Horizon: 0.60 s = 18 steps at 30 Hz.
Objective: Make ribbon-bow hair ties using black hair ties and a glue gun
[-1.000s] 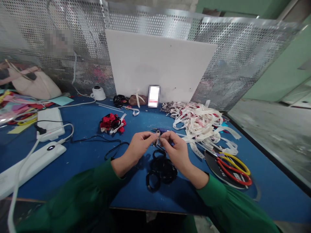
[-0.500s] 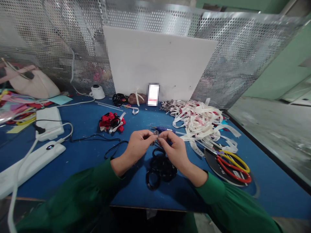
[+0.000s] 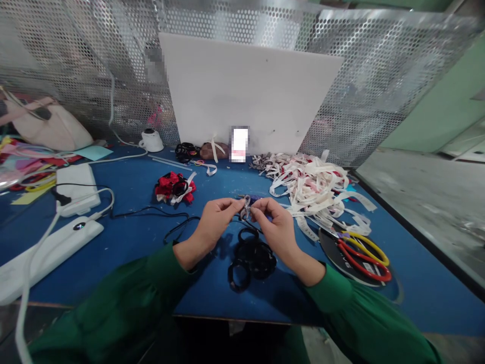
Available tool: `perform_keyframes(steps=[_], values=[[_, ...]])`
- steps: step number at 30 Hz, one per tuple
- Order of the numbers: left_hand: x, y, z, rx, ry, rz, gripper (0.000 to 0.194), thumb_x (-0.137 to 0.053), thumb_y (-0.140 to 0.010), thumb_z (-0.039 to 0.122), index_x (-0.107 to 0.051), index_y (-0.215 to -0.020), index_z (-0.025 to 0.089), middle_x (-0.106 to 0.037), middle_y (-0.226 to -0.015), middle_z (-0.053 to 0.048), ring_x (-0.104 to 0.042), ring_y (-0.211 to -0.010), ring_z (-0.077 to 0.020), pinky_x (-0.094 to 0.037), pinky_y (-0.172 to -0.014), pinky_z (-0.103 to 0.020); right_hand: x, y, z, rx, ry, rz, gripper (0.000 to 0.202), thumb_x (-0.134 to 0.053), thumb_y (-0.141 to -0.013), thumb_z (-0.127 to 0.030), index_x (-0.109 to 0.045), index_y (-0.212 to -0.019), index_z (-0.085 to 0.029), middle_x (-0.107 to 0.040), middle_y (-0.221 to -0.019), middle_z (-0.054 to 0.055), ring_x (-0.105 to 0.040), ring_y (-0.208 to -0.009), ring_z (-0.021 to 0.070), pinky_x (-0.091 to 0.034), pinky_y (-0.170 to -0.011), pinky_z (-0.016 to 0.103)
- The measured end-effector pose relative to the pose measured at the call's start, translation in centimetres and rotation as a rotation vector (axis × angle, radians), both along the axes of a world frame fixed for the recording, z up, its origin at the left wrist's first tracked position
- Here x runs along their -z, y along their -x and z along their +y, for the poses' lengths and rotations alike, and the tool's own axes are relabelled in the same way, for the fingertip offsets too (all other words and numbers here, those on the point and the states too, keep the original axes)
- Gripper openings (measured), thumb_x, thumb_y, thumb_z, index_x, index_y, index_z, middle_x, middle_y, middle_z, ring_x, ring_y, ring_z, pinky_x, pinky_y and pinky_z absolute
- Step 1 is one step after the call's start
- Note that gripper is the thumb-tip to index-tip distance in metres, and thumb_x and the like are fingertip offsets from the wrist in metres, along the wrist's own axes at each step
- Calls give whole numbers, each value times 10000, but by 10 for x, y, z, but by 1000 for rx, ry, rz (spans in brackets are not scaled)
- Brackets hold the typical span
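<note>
A small greyish ribbon piece, looped like a little bow, is pinched between my two hands above the blue table. My left hand grips its left side with thumb and forefinger. My right hand is closed on the right side, fingertips together; the fine detail there is too small to make out. Below the hands lies a heap of black hair ties, one ring sticking out at the lower left. A blue pen lies just behind the fingers, partly hidden by them.
Cut white ribbons are heaped at right, near scissors with red and yellow handles on a black disc. A red and black fabric bundle, a black cord and a white power bank lie left. A lit phone leans behind.
The ribbon piece between my fingers has been raised slightly and shows more of its loops. My right hand has shifted a little to the right. The heap of hair ties stays put.
</note>
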<state>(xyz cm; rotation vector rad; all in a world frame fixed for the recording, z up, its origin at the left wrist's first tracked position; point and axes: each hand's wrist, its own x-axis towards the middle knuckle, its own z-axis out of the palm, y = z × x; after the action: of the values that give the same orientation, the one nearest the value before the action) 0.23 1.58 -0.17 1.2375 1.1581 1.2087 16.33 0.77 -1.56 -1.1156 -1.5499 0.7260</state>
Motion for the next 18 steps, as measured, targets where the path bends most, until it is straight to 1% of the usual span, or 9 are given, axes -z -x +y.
perform_keyframes(steps=[3, 5, 9, 12, 13, 15, 16, 18], values=[[-2, -1, -1, 31, -29, 27, 237, -778, -713, 397, -749, -698, 162, -687, -694, -15, -550, -658, -140, -427, -657, -259, 0, 0, 0, -25, -3, 7, 96, -600, -889, -270, -623, -811, -218, -651, -716, -5, -586, -660, 153, -474, -661, 279], [-1, -1, -2, 28, -51, 62, 213, -766, -717, 368, -736, -673, 162, -677, -667, -13, -557, -653, -143, -429, -653, -261, 1, 0, -1, -40, 1, 12, 98, -601, -890, -270, -619, -806, -221, -658, -725, -4, -596, -665, 154, -481, -665, 280], [1, 0, -2, 28, -95, 128, 205, -741, -730, 344, -703, -634, 167, -650, -616, -6, -549, -611, -142, -418, -623, -265, 2, 0, -2, -53, 1, -7, 101, -601, -897, -271, -619, -811, -223, -664, -727, -8, -606, -660, 152, -487, -658, 277], [1, 4, 1, 22, -152, 207, 196, -710, -772, 344, -712, -671, 176, -681, -653, -17, -582, -630, -162, -431, -631, -274, 4, 0, -1, -36, -8, -34, 90, -603, -911, -299, -633, -878, -221, -676, -770, 1, -623, -705, 161, -494, -691, 286], [0, 7, 3, 2, -192, 271, 187, -697, -793, 342, -725, -701, 181, -701, -684, -23, -601, -650, -173, -437, -643, -280, 4, -1, 0, -19, -8, -32, 97, -607, -913, -312, -636, -918, -219, -683, -798, 7, -633, -730, 166, -499, -712, 292], [-5, 16, 9, -82, -314, 470, 168, -669, -837, 333, -759, -796, 197, -745, -790, -43, -645, -727, -202, -448, -688, -297, 6, -3, 3, 15, -1, -8, 136, -614, -912, -331, -636, -978, -214, -688, -852, 20, -642, -775, 174, -509, -752, 307], [-7, 23, 13, -155, -397, 601, 164, -656, -855, 323, -774, -862, 208, -760, -861, -54, -662, -781, -220, -446, -720, -309, 8, -3, 4, 25, 8, 7, 148, -617, -910, -336, -636, -989, -212, -686, -870, 25, -641, -787, 176, -513, -762, 314], [-14, 39, 23, -314, -545, 873, 236, -587, -919, 324, -776, -1020, 225, -756, -1060, -93, -670, -946, -271, -428, -810, -353, 10, -5, 8, 26, 32, 25, 153, -620, -902, -339, -637, -984, -210, -682, -881, 29, -633, -786, 178, -518, -758, 321]])
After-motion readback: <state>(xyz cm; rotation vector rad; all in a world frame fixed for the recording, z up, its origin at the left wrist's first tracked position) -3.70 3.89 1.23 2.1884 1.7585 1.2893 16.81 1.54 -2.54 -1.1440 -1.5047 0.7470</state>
